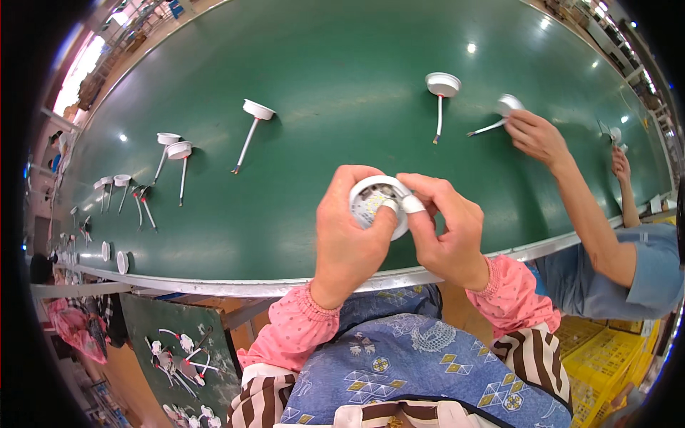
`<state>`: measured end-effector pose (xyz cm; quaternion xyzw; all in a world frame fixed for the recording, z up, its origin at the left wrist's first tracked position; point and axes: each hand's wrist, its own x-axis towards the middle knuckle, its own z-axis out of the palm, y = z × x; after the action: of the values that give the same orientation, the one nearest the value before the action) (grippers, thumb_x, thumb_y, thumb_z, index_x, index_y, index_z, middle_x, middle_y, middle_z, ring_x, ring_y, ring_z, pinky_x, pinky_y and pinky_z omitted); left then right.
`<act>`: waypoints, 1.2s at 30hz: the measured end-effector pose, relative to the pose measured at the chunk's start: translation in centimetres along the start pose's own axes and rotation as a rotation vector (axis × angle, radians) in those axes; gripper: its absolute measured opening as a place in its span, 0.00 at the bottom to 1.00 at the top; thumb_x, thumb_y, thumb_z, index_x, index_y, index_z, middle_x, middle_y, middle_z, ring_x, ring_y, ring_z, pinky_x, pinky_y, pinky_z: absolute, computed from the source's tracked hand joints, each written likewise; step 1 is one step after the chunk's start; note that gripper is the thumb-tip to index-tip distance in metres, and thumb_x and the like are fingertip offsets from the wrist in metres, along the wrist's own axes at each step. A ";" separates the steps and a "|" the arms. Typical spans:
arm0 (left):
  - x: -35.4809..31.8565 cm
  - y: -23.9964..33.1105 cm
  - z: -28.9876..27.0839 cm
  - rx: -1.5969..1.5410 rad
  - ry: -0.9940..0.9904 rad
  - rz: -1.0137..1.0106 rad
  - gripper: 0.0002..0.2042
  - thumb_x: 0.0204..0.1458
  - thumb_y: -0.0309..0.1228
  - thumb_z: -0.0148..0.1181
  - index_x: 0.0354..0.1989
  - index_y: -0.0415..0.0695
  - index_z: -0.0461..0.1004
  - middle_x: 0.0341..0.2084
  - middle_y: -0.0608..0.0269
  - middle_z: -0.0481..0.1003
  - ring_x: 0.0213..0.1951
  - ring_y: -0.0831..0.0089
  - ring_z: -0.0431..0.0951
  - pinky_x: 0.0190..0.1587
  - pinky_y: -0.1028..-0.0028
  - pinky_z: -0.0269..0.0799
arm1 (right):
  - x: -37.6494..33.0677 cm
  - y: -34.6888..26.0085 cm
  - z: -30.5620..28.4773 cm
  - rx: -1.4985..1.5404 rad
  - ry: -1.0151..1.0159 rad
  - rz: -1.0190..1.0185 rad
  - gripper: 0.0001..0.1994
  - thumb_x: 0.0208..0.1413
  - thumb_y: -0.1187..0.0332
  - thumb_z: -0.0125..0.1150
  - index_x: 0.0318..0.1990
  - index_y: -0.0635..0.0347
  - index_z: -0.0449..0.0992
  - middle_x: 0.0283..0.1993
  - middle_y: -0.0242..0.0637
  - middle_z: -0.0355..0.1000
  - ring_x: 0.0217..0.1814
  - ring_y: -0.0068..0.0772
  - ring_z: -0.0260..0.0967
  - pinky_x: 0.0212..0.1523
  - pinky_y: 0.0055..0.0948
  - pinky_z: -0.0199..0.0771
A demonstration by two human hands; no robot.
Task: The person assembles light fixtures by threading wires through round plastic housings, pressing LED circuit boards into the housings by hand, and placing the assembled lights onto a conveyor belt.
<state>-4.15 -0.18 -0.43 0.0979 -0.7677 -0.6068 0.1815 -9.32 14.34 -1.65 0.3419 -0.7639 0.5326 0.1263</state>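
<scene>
Where glossy, lamp reflections on worktop

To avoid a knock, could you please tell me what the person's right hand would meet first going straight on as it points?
Likely the round white plastic-looking housing held in the left hand; the right hand appears to touch it, though depth is unclear.

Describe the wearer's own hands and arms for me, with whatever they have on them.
The left hand and right hand are ungloved, each with a white covering at the thumb tip. Both forearms wear pink sleeves with small dark dots and gathered cuffs at the wrist. Brown-and-white striped cloth shows beyond them.
</scene>
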 end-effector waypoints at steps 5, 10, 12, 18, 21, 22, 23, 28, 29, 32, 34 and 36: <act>-0.6 -1.2 1.1 -0.011 -0.079 0.063 0.18 0.48 0.20 0.59 0.49 0.37 0.71 0.38 0.54 0.76 0.40 0.64 0.79 0.46 0.67 0.75 | -1.0 -0.6 -0.9 0.006 -0.007 0.149 0.15 0.53 0.82 0.59 0.49 0.64 0.78 0.32 0.38 0.76 0.27 0.24 0.72 0.29 0.24 0.72; -1.3 -0.2 0.3 0.074 -0.289 0.011 0.36 0.52 0.36 0.72 0.68 0.43 0.62 0.49 0.54 0.71 0.39 0.69 0.80 0.35 0.71 0.77 | -1.3 5.2 -5.5 -0.142 0.002 0.267 0.10 0.60 0.77 0.53 0.47 0.64 0.77 0.33 0.31 0.74 0.33 0.18 0.69 0.33 0.20 0.69; -1.3 -1.5 -1.2 0.100 -0.236 0.095 0.30 0.53 0.34 0.71 0.64 0.42 0.67 0.47 0.54 0.73 0.37 0.69 0.80 0.35 0.72 0.78 | -0.8 10.2 -9.6 -0.074 -0.026 0.465 0.09 0.62 0.77 0.51 0.46 0.62 0.76 0.35 0.27 0.73 0.33 0.18 0.68 0.33 0.20 0.69; -2.5 -7.3 -10.6 0.175 0.047 -0.091 0.15 0.54 0.30 0.68 0.49 0.38 0.78 0.37 0.57 0.79 0.36 0.74 0.80 0.40 0.73 0.78 | 0.9 26.0 -17.6 -0.065 0.083 0.511 0.13 0.62 0.80 0.48 0.50 0.61 0.75 0.43 0.29 0.73 0.41 0.19 0.69 0.39 0.20 0.70; -4.5 -8.8 -19.3 0.410 0.268 -0.177 0.12 0.53 0.28 0.66 0.45 0.38 0.80 0.35 0.59 0.81 0.35 0.75 0.80 0.41 0.73 0.77 | 2.2 31.5 -19.4 -0.016 0.097 0.502 0.14 0.64 0.81 0.46 0.54 0.64 0.73 0.47 0.31 0.74 0.47 0.22 0.71 0.47 0.23 0.72; -5.3 -9.5 -22.3 0.460 0.343 -0.212 0.12 0.52 0.28 0.66 0.45 0.38 0.80 0.34 0.60 0.81 0.35 0.75 0.80 0.40 0.72 0.77 | 2.5 32.7 -19.8 0.010 0.115 0.472 0.14 0.65 0.80 0.47 0.55 0.63 0.73 0.49 0.32 0.74 0.48 0.23 0.72 0.47 0.25 0.73; -6.3 -10.1 -25.5 0.533 0.397 -0.213 0.13 0.52 0.29 0.66 0.45 0.38 0.80 0.34 0.60 0.81 0.34 0.73 0.80 0.40 0.71 0.77 | 2.9 33.5 -20.5 -0.032 0.058 0.532 0.16 0.65 0.81 0.47 0.57 0.63 0.73 0.50 0.33 0.74 0.48 0.23 0.73 0.48 0.25 0.74; -9.3 -11.9 -42.1 0.936 0.814 -0.324 0.11 0.51 0.32 0.63 0.39 0.39 0.80 0.32 0.52 0.81 0.37 0.55 0.82 0.43 0.61 0.77 | 5.2 30.4 -22.1 -0.042 -0.030 0.655 0.21 0.63 0.81 0.48 0.63 0.62 0.72 0.54 0.37 0.75 0.53 0.29 0.75 0.54 0.27 0.75; -9.9 -13.3 -46.4 1.085 0.869 -0.356 0.13 0.50 0.33 0.63 0.42 0.40 0.80 0.35 0.51 0.80 0.39 0.52 0.81 0.45 0.59 0.76 | 5.2 31.3 -23.8 -0.282 0.007 0.508 0.22 0.61 0.81 0.47 0.62 0.64 0.72 0.55 0.38 0.75 0.55 0.31 0.75 0.56 0.29 0.74; -10.5 -15.2 -53.7 1.389 0.983 -0.448 0.19 0.48 0.33 0.64 0.49 0.40 0.76 0.42 0.49 0.76 0.47 0.49 0.78 0.52 0.57 0.74 | 7.4 25.0 -20.5 -0.513 0.085 0.403 0.22 0.58 0.82 0.46 0.60 0.68 0.74 0.57 0.42 0.75 0.60 0.33 0.73 0.64 0.34 0.69; -8.5 -15.9 -55.1 1.453 0.915 -0.408 0.22 0.47 0.33 0.66 0.51 0.39 0.74 0.43 0.48 0.75 0.48 0.49 0.78 0.53 0.57 0.74 | 9.1 17.7 -14.9 -0.318 0.028 0.366 0.20 0.58 0.81 0.47 0.58 0.68 0.76 0.56 0.41 0.76 0.57 0.31 0.73 0.61 0.33 0.70; -4.3 -16.4 -53.6 1.337 0.865 -0.309 0.21 0.47 0.35 0.66 0.49 0.38 0.75 0.44 0.48 0.76 0.50 0.50 0.77 0.54 0.57 0.73 | 10.2 10.2 -7.2 -0.429 -0.129 0.274 0.17 0.60 0.82 0.48 0.54 0.66 0.77 0.53 0.39 0.76 0.53 0.28 0.73 0.57 0.30 0.71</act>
<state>19.95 -50.63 -6.35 0.5164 -0.8077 0.0534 0.2795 -24.77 18.91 -0.46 0.2337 -0.9050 0.3478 0.0737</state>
